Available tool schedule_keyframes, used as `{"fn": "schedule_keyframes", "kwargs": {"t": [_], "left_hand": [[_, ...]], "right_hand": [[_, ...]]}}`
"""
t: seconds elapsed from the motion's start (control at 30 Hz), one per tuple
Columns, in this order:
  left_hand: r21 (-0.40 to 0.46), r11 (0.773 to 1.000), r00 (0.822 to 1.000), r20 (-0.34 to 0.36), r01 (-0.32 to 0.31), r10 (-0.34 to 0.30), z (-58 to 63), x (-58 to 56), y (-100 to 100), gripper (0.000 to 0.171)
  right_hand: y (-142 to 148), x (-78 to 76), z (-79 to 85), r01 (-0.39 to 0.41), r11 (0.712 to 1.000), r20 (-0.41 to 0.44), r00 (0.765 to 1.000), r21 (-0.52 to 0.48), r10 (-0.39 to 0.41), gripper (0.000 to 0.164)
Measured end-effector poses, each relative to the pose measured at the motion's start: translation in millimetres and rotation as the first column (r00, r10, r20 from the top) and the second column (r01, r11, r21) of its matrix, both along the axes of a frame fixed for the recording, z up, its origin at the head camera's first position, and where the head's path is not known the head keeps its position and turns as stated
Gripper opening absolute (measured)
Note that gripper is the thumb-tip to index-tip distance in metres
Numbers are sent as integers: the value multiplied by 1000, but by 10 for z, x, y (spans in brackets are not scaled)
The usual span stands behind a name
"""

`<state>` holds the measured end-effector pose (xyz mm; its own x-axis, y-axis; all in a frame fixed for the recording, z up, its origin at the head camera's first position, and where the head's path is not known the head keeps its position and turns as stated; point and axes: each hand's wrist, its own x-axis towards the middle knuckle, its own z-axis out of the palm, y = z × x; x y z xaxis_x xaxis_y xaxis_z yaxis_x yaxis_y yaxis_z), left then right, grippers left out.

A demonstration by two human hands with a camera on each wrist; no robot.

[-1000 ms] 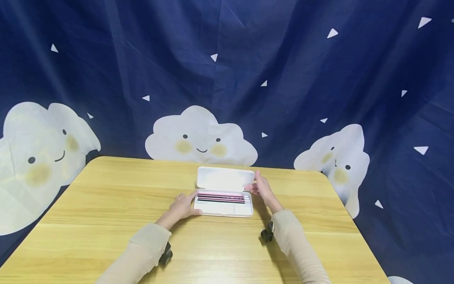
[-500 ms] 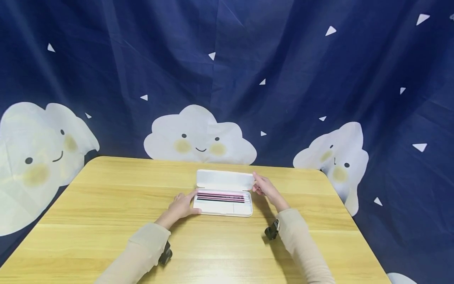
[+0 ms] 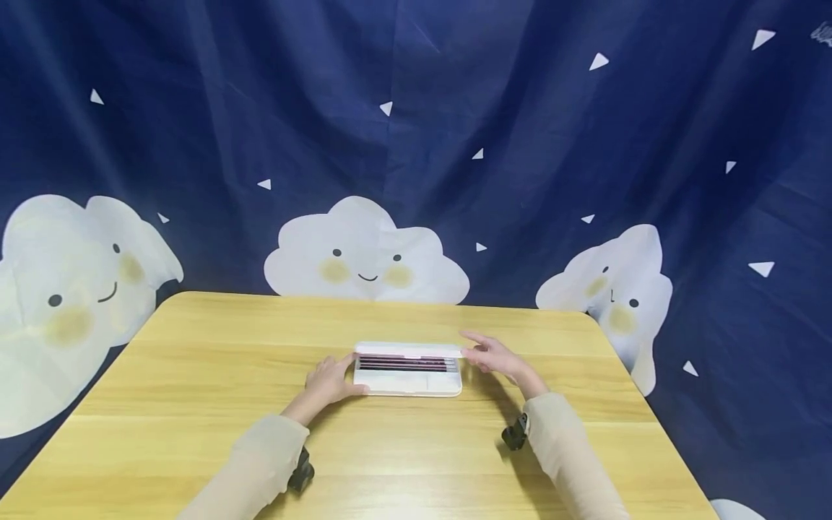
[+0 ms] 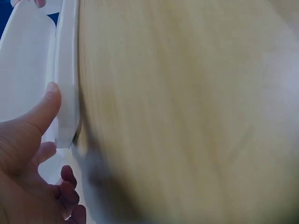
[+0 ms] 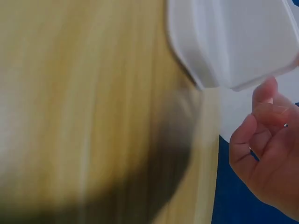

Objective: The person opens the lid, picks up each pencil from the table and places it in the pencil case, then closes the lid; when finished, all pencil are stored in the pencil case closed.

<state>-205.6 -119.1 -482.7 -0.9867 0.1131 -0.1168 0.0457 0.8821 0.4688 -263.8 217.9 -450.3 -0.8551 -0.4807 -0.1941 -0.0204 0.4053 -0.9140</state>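
Note:
A white pencil case point(image 3: 390, 383) lies on the table, its hinged lid point(image 3: 383, 348) tilted partway down over it. Several dark and pink pencils point(image 3: 403, 365) lie in a row along its back part, below the lid. My left hand point(image 3: 328, 379) grips the case's left end, with thumb point(image 4: 49, 95) at the front and index finger at the back. At the lid's right end is my right hand point(image 3: 497, 357). Its index finger reaches above the lid, and in the right wrist view a fingertip point(image 5: 266, 86) meets the lid's edge while the other fingers bend loosely.
The wooden table point(image 3: 390, 448) stretches around the case on all sides. Behind it hangs a dark blue curtain point(image 3: 429, 144) with smiling clouds and white triangles. Each forearm carries a small black wrist camera point(image 3: 515, 432) just below the hand.
The lid has swung from nearly upright down toward the case, and my right hand has moved with it, a little to the right. My left hand stays at the case's left end.

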Motion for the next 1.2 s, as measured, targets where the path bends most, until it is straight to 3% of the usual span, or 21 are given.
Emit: {"fn": "schedule_keyframes", "kwargs": {"t": [0.27, 0.47, 0.63, 0.8, 1.03, 1.2], "left_hand": [[94, 995, 999, -26, 24, -22, -4, -20, -172, 85], [172, 985, 998, -69, 23, -11, 24, -42, -301, 57], [223, 970, 986, -159, 92, -57, -28, -64, -303, 45], [250, 958, 987, -109, 142, -117, -35, -74, -261, 52], [224, 953, 976, -126, 201, -176, -26, -96, -231, 56], [174, 966, 979, -105, 191, -175, -37, -149, -196, 58]], "right_hand": [[-1, 57, -73, -97, 993, -2, 995, 61, 97, 65], [19, 49, -105, -158, 986, -36, 986, 60, 161, 66], [24, 46, -123, -214, 973, -45, 975, 82, 218, 70], [16, 45, -135, -248, 963, -34, 967, 103, 252, 72], [-2, 58, -143, -257, 960, -30, 965, 110, 261, 75], [-10, 79, -141, -266, 954, -69, 958, 141, 277, 73]]}}
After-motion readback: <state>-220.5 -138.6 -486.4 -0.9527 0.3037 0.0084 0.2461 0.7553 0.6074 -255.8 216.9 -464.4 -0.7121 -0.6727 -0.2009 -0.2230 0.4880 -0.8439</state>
